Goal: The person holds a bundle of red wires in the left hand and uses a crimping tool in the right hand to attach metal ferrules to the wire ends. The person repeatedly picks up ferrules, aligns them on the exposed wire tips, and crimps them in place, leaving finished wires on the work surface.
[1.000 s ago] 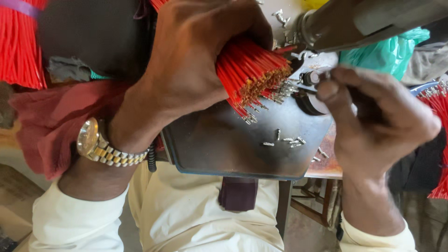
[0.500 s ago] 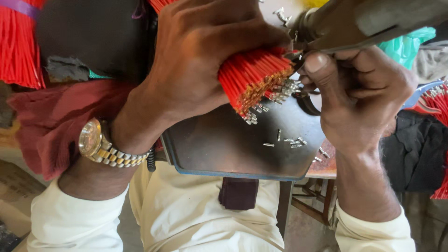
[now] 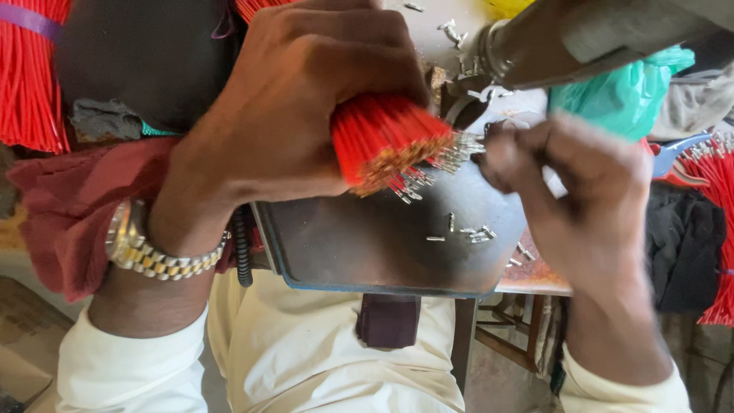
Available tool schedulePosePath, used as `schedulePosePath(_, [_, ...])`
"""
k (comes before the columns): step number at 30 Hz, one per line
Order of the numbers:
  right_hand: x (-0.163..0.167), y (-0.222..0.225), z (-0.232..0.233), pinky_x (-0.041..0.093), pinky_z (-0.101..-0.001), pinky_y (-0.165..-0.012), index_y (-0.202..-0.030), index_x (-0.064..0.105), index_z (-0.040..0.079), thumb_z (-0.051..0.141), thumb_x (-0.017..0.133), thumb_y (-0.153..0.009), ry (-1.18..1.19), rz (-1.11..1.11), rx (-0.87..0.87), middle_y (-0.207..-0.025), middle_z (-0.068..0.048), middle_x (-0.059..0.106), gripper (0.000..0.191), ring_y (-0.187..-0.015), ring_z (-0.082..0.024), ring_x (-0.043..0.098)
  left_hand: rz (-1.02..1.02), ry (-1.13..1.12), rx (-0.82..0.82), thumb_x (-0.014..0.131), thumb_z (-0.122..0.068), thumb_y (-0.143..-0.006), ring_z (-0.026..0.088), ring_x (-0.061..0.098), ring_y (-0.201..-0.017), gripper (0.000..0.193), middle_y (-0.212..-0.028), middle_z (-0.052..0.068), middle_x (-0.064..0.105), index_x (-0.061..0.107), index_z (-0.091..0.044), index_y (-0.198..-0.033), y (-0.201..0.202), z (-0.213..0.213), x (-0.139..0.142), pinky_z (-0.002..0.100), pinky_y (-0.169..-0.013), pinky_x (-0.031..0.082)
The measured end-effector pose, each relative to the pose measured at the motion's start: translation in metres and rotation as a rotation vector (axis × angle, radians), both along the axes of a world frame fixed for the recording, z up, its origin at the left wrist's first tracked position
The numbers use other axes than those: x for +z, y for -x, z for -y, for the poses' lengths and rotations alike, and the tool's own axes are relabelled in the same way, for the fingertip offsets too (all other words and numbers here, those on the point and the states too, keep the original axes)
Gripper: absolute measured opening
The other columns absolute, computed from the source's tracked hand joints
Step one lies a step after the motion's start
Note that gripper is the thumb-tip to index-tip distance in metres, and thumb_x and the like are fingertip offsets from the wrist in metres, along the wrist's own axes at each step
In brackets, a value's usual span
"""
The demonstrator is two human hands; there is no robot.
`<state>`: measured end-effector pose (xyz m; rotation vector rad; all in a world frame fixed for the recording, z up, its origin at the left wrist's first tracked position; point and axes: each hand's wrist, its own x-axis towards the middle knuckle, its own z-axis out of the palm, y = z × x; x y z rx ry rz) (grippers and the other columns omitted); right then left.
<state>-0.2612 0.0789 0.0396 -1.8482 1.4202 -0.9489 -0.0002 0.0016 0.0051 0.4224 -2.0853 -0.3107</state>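
Note:
My left hand [image 3: 306, 99] is clenched around a thick bundle of red wires [image 3: 382, 141], whose cut ends point right and carry small metal terminals. My right hand [image 3: 581, 199] is just to the right of those ends, with thumb and fingers pinched at the wire tips next to a grey metal machine part [image 3: 566, 38]. What the fingers pinch is too blurred to tell. Both hands hover over a dark metal plate [image 3: 359, 245] with several loose metal terminals [image 3: 470, 233] on it. A metal wristwatch [image 3: 145, 252] is on my left wrist.
More red wire bundles lie at the far left [image 3: 30, 76] and far right [image 3: 715, 199]. A green plastic bag [image 3: 612, 92] sits behind my right hand. A dark red cloth [image 3: 69, 206] lies at left. Blue-handled pliers [image 3: 677, 157] rest at right. Below is my white shirt.
My right hand moved from the right side of the plate up to the wire tips by the machine, then dropped slightly. My left hand kept the bundle almost still.

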Motion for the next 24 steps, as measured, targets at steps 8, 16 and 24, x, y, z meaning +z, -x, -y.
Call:
schedulePosePath(8, [-0.01,-0.015,-0.03,0.048,-0.0393,-0.06,-0.094,0.072,0.003,0.013,0.08,-0.088,0.206,-0.602,0.079,-0.08,-0.01,0.066,0.014,-0.069,-0.027,0.063,-0.069,-0.027,0.051,0.077,-0.01,-0.097,0.023,0.072,-0.094,0.018,-0.106,0.008,0.073,0.075,-0.003,-0.113,0.004,-0.003,-0.009,0.032,-0.084,0.054])
schedulePosePath(16, [-0.015,-0.006,-0.019,0.058,-0.0272,-0.066,-0.105,0.064,-0.007,-0.001,0.069,-0.105,0.384,-0.173,-0.066,-0.091,-0.013,0.072,0.007,-0.076,-0.017,0.072,-0.101,-0.066,0.081,0.08,-0.014,-0.095,0.024,0.071,-0.091,0.018,-0.098,0.008,0.07,0.067,-0.005,-0.103,0.008,-0.004,-0.011,0.034,-0.08,0.053])
schedulePosePath(24, [0.003,0.006,0.0,0.059,-0.0235,-0.077,-0.118,0.068,-0.011,0.003,0.074,-0.116,0.238,-0.003,0.0,-0.104,-0.014,0.071,0.015,-0.086,-0.016,0.072,-0.128,0.054,0.094,0.079,-0.011,-0.094,0.023,0.069,-0.089,0.015,-0.098,0.006,0.07,0.073,-0.005,-0.106,0.012,-0.002,-0.016,0.036,-0.077,0.052])
